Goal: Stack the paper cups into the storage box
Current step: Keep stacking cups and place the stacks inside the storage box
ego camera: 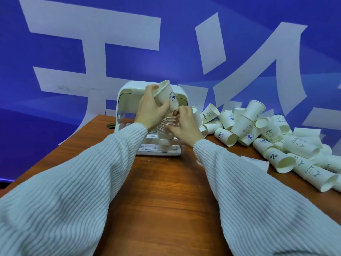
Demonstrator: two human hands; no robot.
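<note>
1. A wooden table [162, 191] with a reddish-brown grain carries everything.
2. A white storage box [127, 100] stands on the table at its far edge, its open front facing the person and a slatted white tray at its bottom.
3. A pile of paper cups [258, 130] lies on the table to the right of the box, most tipped on their sides, some nested in short stacks; several bear small printed designs.
4. A flat white paper sheet [258, 162] lies on the table just in front of the pile.
5. A small round hole [111, 125] sits in the tabletop just left of the box.
</note>
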